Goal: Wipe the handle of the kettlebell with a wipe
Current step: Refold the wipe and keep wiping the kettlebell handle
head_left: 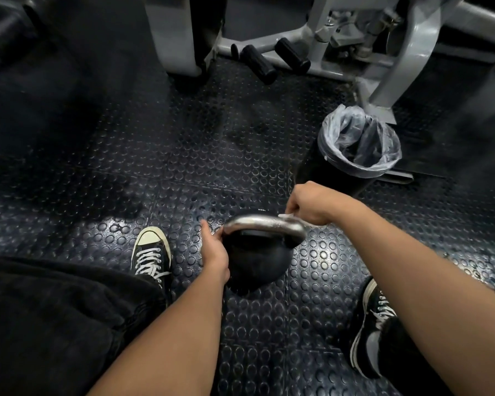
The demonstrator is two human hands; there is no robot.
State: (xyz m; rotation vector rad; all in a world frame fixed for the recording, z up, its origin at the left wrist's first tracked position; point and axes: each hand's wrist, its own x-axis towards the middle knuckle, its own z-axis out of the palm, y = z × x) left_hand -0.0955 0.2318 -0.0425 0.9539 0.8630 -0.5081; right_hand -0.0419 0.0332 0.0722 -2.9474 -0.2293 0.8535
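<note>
Head view: shiny curved kettlebell handle (265,224)

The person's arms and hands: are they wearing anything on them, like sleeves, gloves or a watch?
No. Both forearms are bare as far up as the picture shows, with no sleeve in view. The left hand and the right hand have no gloves, and no watch, band or ring can be seen on the parts that show. Elsewhere the person wears dark trousers and black lace-up sneakers with white toe caps.
</note>
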